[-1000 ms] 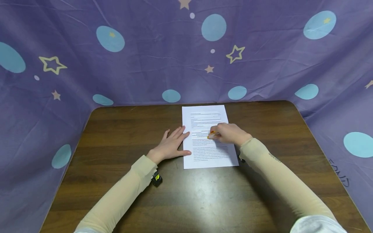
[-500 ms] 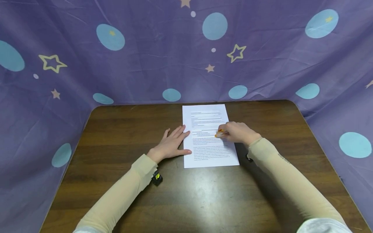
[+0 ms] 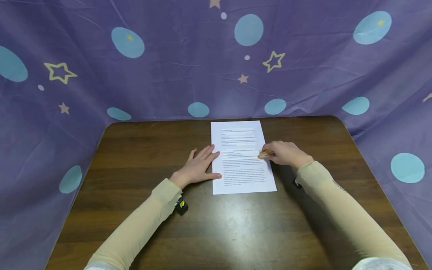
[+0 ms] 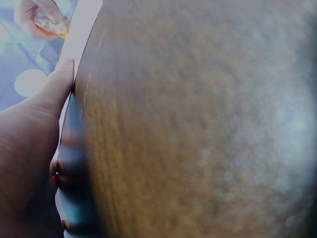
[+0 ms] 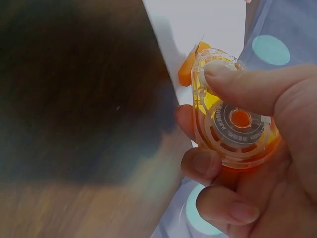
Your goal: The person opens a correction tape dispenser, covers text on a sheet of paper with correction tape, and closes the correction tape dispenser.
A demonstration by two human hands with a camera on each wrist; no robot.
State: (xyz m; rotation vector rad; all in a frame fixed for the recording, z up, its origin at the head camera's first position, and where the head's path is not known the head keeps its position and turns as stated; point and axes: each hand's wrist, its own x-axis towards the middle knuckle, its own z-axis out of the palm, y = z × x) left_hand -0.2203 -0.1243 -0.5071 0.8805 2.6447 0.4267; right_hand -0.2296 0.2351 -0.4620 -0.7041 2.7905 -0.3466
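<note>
A printed white sheet (image 3: 244, 176) lies on the table. My left hand (image 3: 195, 168) rests with spread fingers on its left edge; in the left wrist view the left thumb (image 4: 54, 89) lies on the paper's margin. At the sheet's right edge, my right hand (image 3: 287, 153) grips a small clear and orange correction tape dispenser (image 3: 264, 154), its tip at the text lines. The right wrist view shows the thumb pressed on the clear case of the dispenser (image 5: 240, 134), the fingers curled behind it, and its orange tip part over the paper (image 5: 213, 20).
The brown wooden table (image 3: 135, 150) extends around the sheet. A purple curtain (image 3: 168, 56) with stars and blue spots hangs behind it and on both sides. A small black device (image 3: 181, 206) is at the left wrist.
My right hand has moved rightward across the sheet with the dispenser, from the middle of the text to near the right edge. My left hand has stayed in place.
</note>
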